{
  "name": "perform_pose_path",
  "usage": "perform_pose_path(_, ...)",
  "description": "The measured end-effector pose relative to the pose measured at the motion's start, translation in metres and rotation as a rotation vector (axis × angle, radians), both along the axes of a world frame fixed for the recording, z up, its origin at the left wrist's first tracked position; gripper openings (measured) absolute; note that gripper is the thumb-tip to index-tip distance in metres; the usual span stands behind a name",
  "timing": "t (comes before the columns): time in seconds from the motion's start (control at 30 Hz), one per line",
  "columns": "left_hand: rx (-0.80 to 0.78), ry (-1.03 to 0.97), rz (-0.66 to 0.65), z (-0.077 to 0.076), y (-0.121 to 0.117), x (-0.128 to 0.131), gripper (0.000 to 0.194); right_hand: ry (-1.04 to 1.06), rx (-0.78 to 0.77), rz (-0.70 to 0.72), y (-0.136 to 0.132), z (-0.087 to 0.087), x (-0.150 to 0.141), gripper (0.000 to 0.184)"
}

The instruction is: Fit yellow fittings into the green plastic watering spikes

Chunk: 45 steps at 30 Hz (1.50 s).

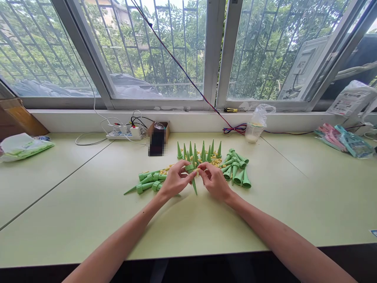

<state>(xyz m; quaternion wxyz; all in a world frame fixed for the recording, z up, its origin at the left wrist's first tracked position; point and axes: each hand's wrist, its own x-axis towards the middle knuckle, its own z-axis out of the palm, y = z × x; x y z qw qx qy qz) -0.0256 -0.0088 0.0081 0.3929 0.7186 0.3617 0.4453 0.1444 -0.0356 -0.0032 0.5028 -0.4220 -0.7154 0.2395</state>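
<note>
My left hand [177, 179] is closed round a green plastic spike [194, 186], its tip pointing down toward me and its wide collar at the top. Close beside it, my right hand [214, 180] pinches a small yellow plastic piece [198, 170] against the spike's side near the collar. Behind both hands, several green spikes [190, 149] stand upright among scattered small yellow pieces [216, 161]. Capped spikes [147, 183] lie in a pile to the left. On the right is a heap of green cones [235, 167], some with open ends toward me.
A power strip [123, 133] with cables and a small cardboard box [167, 131] with a blurred dark thing stand at the back. A bagged cup [253, 133] sits back right, near bundled wires [235, 129]. Plastic packages lie at both sides. The table's front edge [194, 256] is near.
</note>
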Motion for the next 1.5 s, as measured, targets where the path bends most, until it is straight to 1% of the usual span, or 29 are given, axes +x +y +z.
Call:
perform_pose_path(0.13, 0.022, 0.079, -0.002, -0.001, -0.0001, -0.0015, 0.036, 0.001, -0.002, -0.002, 0.0002, 0.0004, 0.0002, 0.017)
perform_pose_path(0.3, 0.042, 0.122, 0.006, -0.0011, 0.0009, -0.0023, 0.039, -0.011, -0.001, -0.009, 0.0004, -0.0001, 0.0002, 0.019)
perform_pose_path(0.63, 0.087, 0.141, 0.017, -0.005, 0.002, -0.0019, 0.038, -0.055, 0.008, -0.055, -0.0004, 0.0031, 0.0001, 0.03)
perform_pose_path(0.87, 0.052, 0.156, 0.034, -0.0002, -0.001, -0.0005, 0.039, -0.091, 0.013, -0.085, 0.003, -0.0017, 0.0011, 0.038)
perform_pose_path(0.93, 0.059, 0.15, 0.039, 0.0016, -0.0019, 0.0002, 0.039, -0.098, -0.001, -0.084, 0.0028, -0.0014, 0.0012, 0.037)
perform_pose_path(1.07, 0.093, 0.151, 0.05, 0.0031, -0.0026, 0.0009, 0.038, -0.063, -0.022, -0.059, 0.0005, 0.0014, 0.0004, 0.024)
perform_pose_path(1.17, 0.112, 0.155, 0.052, 0.0026, -0.0023, 0.0008, 0.038, -0.055, -0.004, -0.045, 0.0002, 0.0014, 0.0, 0.019)
perform_pose_path(1.33, 0.119, 0.166, 0.054, 0.002, -0.002, 0.0003, 0.036, -0.07, 0.009, -0.049, 0.0018, -0.0003, 0.0003, 0.02)
perform_pose_path(1.5, 0.117, 0.167, 0.045, 0.0017, -0.0018, -0.0002, 0.036, -0.081, -0.003, -0.065, 0.0014, 0.0006, 0.0005, 0.027)
